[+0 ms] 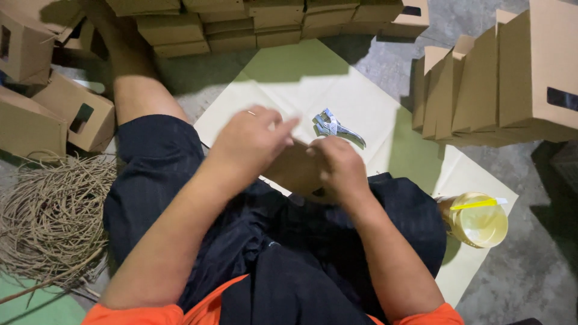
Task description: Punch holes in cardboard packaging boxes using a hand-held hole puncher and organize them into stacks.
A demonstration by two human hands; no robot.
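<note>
A brown cardboard piece (298, 168) is held over the lap between both hands. Left hand (250, 141): grip closed on the piece's left edge, index finger stretched out over it. Right hand (340, 165): grip closed on its right edge. Metal pliers (334, 126) are laid just beyond the grip on a pale paper sheet (301, 90). A lidded yellow cup (478, 219) is seen right of the grip, a twine bundle (51, 219) well left. Folded boxes (506, 84) are stacked beyond, to the right.
</note>
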